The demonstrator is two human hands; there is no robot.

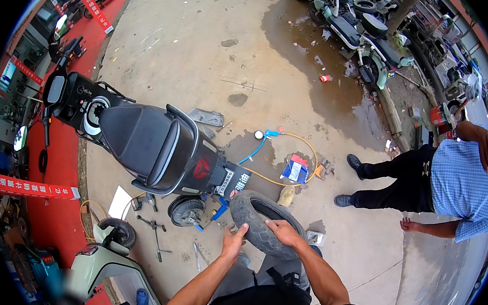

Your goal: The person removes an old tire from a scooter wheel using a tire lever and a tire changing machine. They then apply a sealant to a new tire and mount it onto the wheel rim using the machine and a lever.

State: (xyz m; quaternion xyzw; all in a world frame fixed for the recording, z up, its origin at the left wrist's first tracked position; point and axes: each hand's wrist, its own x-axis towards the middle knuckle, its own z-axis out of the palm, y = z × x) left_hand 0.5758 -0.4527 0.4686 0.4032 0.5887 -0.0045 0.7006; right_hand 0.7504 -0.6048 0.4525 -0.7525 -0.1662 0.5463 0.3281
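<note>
A worn black scooter tyre is held up in front of me, tilted, with its opening facing up and to the right. My left hand grips its near left edge, thumb on the tread. My right hand is closed over the near rim, its fingers partly hidden by the tyre. Just beyond the tyre stands a black electric scooter, its rear end towards me. A wheel hub without a tyre lies on the ground beside it, next to a blue tool.
A cross-shaped wrench lies left of me. An air hose with a gauge loops round a blue and red box. At the right stands a person in a checked shirt. A pale green scooter is at lower left; puddles lie at the back.
</note>
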